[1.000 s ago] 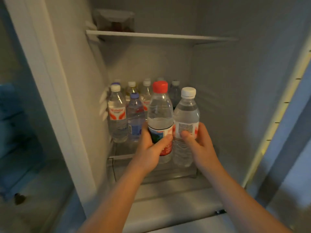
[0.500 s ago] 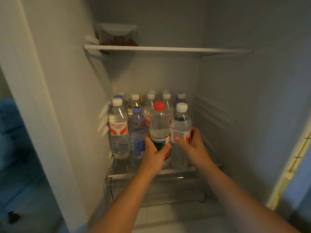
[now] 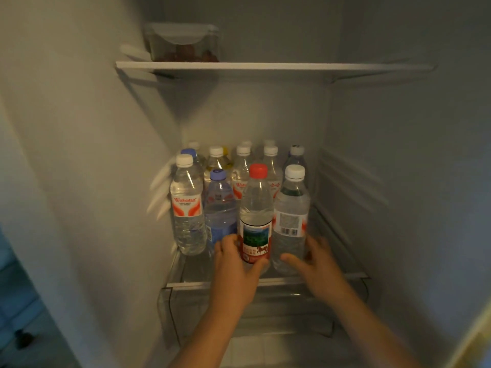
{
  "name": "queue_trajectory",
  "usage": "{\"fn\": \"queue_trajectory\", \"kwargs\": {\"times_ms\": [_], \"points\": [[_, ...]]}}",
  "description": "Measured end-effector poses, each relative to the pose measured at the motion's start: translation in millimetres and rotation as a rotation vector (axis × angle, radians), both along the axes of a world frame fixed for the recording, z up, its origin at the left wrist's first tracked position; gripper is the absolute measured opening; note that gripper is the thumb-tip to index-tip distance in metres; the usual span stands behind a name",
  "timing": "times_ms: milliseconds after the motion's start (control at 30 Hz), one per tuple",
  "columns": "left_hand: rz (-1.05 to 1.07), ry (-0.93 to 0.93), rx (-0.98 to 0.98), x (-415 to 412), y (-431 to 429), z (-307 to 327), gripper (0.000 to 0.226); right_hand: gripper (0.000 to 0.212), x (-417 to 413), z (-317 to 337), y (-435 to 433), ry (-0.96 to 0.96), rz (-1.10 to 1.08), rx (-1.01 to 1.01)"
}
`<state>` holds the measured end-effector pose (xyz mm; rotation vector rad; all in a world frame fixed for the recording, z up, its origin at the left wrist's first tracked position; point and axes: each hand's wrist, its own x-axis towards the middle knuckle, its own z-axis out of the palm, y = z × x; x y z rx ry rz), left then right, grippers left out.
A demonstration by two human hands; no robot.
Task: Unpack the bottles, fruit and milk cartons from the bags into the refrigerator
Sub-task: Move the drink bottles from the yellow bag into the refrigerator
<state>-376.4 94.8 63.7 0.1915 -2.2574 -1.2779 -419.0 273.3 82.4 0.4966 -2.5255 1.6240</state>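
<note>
Both my arms reach into the open refrigerator. My left hand [image 3: 235, 272] wraps the base of a red-capped water bottle [image 3: 256, 208] standing on the lower glass shelf [image 3: 265, 281]. My right hand [image 3: 317, 269] curls around the base of a white-capped water bottle [image 3: 291, 216] beside it on the right; thumb in front, fingers behind. Both bottles stand upright at the shelf's front. Several other water bottles [image 3: 187, 208] stand in rows behind and to the left.
An upper shelf [image 3: 265, 66] carries a clear lidded container [image 3: 183, 45] holding dark fruit. A clear drawer [image 3: 265, 309] sits under the lower shelf. The fridge walls close in left and right; free shelf room lies at the right of the bottles.
Both hands have pushed the two bottles deeper into the fridge and down onto the lower shelf, and have slid from the labels down to the bases. The view moved closer.
</note>
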Motion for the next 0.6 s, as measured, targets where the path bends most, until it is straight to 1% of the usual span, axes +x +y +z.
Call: {"fn": "queue_trajectory", "kwargs": {"times_ms": [67, 133, 267, 367, 500, 600], "points": [[0.039, -0.026, 0.056, -5, -1, 1, 0.055, 0.046, -5, -1, -1, 0.000, -0.052, 0.032], [0.039, -0.072, 0.062, -9, -1, 4, 0.048, 0.038, -11, -3, -4, -0.006, -0.066, 0.015], [0.067, -0.110, -0.007, -18, -1, 10, 0.029, 0.032, -25, -4, -15, -0.077, -0.074, -0.002], [0.124, -0.123, -0.099, -27, 0, 6, 0.021, 0.028, -31, 0, -24, -0.073, -0.160, 0.024], [0.178, -0.135, -0.207, -33, 6, 3, 0.025, 0.025, -35, 5, -36, -0.044, -0.210, 0.075], [0.213, -0.149, -0.256, -36, 7, 0, 0.027, 0.032, -34, 5, -44, -0.003, -0.248, 0.126]]}}
